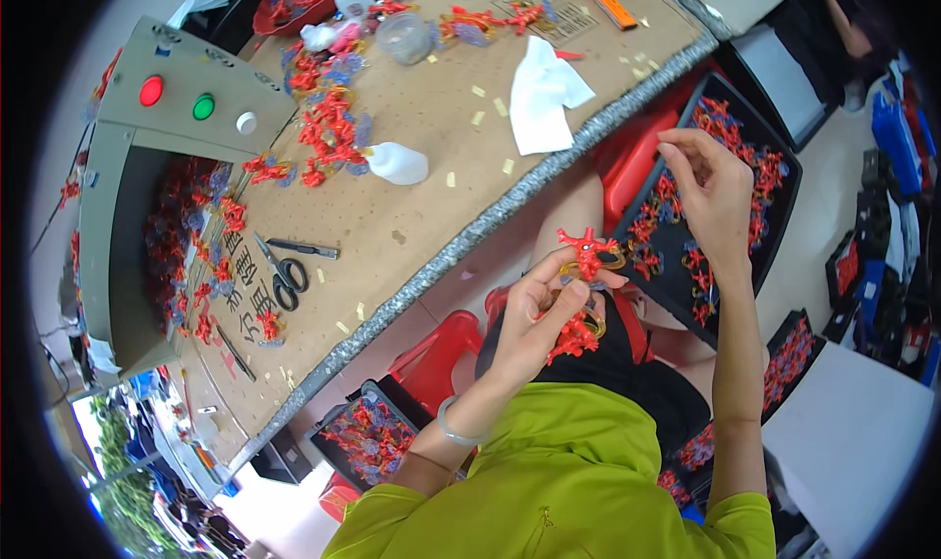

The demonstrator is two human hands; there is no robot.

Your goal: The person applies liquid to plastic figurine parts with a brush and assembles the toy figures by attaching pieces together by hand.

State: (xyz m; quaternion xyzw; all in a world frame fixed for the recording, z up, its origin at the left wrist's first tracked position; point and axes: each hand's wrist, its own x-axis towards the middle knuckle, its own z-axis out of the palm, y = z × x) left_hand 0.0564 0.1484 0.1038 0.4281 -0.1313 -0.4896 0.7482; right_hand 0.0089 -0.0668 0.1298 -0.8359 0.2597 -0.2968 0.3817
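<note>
My left hand [537, 316] is closed around small red plastic figures [591, 253] with amber and bluish translucent parts, in front of my lap. One red piece sticks out above the fingers and another below the thumb; I cannot tell whether they are joined. My right hand [714, 198] is raised to the right, thumb and index finger pinched together. Anything between those fingertips is too small to make out. Beneath and beside it lies a black tray [796, 191] holding many similar red and blue figures.
A cardboard-covered workbench [421, 230] with a stone edge carries scissors [286, 282], a white bottle [398, 164], white cloth [545, 98], an orange knife [612, 7] and heaps of figures. At left stands a grey box [176, 98] with buttons. Red stools [438, 361] stand below.
</note>
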